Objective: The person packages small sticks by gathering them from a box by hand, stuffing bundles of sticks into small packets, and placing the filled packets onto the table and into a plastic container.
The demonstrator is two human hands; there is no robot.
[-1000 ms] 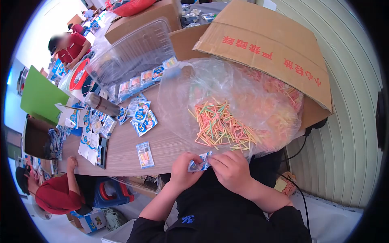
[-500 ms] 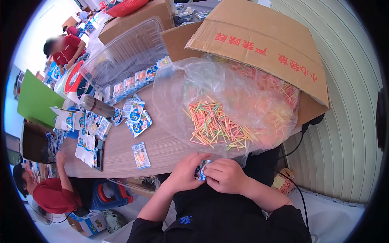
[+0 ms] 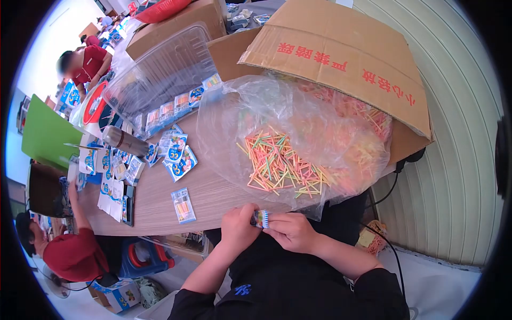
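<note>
Packet (image 3: 261,218) shows on my feed between the two hands, at the near edge of the table (image 3: 154,205). Beyond it I have a clear bag (image 3: 221,138) lying on the tabletop, a loose heap of pink, yellow and green sticks (image 3: 285,165) in its near part; its far part, with more sticks, lies in a carton (image 3: 341,48) beneath the flap. Left of the bag I see a tilted clear tub (image 3: 154,69), with a row of packets (image 3: 181,101) along its lower side; I cannot tell whether all are inside. A loose packet (image 3: 183,205) lies flat on the table, apart from the hands.

From here, I see one end of the held packet tucked under the left thumb and the other reaching the right fingertips. The left hand (image 3: 238,226) is closed round its end, thumb on top; the right hand (image 3: 292,232) pinches the opposite edge, fingers bent together.
</note>
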